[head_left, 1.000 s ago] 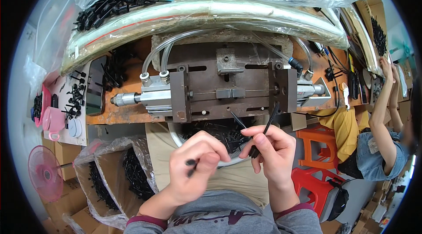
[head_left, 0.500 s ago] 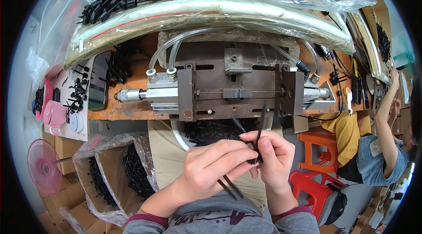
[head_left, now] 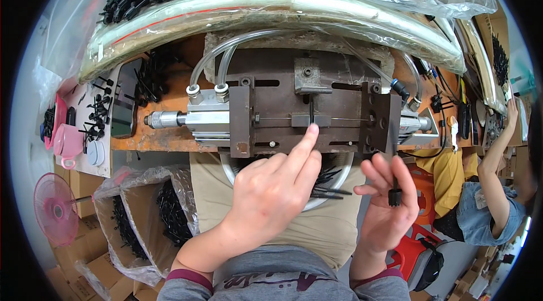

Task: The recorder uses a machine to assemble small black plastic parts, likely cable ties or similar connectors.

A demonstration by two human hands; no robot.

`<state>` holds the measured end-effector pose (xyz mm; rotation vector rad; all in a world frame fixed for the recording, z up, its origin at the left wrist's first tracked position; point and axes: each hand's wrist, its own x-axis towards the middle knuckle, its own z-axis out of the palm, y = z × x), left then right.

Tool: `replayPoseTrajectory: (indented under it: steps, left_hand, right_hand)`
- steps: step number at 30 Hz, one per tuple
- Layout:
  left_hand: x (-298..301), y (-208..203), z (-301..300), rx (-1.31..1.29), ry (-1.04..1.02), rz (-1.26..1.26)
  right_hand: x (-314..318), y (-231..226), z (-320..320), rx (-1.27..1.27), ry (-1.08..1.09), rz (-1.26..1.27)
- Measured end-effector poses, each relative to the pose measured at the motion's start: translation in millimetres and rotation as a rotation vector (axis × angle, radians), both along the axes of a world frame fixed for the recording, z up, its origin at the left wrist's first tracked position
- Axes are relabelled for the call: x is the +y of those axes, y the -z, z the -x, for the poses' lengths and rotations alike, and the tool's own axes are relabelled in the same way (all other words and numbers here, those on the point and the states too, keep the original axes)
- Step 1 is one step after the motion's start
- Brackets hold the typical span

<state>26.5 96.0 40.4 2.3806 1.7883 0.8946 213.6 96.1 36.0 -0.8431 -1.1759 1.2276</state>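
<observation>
My left hand (head_left: 274, 191) reaches to the small grey metal block (head_left: 301, 120) in the middle of the brown steel fixture (head_left: 345, 107). Its index fingertip touches the lower end of a thin black rod (head_left: 311, 106) lying across that block. Further black rods (head_left: 332, 193) stick out from under this hand, apparently held by its folded fingers, which are hidden. To the right, my right hand (head_left: 390, 210) is raised with its fingers loosely curled. It holds a black rod with a ribbed round head (head_left: 395, 197); the head points down and the shaft upward, slightly blurred.
Air cylinders (head_left: 208, 117) with clear hoses flank the fixture. On my lap sits a white-rimmed basin (head_left: 343, 174) of black parts. Plastic-lined boxes (head_left: 136, 216) and a pink fan (head_left: 56, 209) are at left. A co-worker's arm (head_left: 498, 159) shows at far right.
My hands have parted from each other. The left moved forward to the block, where a black rod now lies; the right moved to the right with a round-headed rod.
</observation>
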Motion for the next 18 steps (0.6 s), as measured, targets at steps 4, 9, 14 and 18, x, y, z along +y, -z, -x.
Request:
replayPoseTrajectory:
  steps: [4, 9, 14, 18]
  left_hand:
    - [3, 1, 0, -0.010, 0.015, 0.014]
    - [3, 0, -1, -0.007, 0.008, 0.024]
    - [2, 2, 1, -0.024, 0.009, 0.014]
    - [0, 7, 2, -0.015, 0.021, -0.005]
  right_hand:
    - [0, -9, 4, -0.072, 0.076, -0.077]
    - [1, -3, -4, -0.210, 0.053, -0.261]
    - [0, -2, -9, -0.221, 0.074, -0.281]
    - [9, -17, -13, -0.651, 0.061, -0.463]
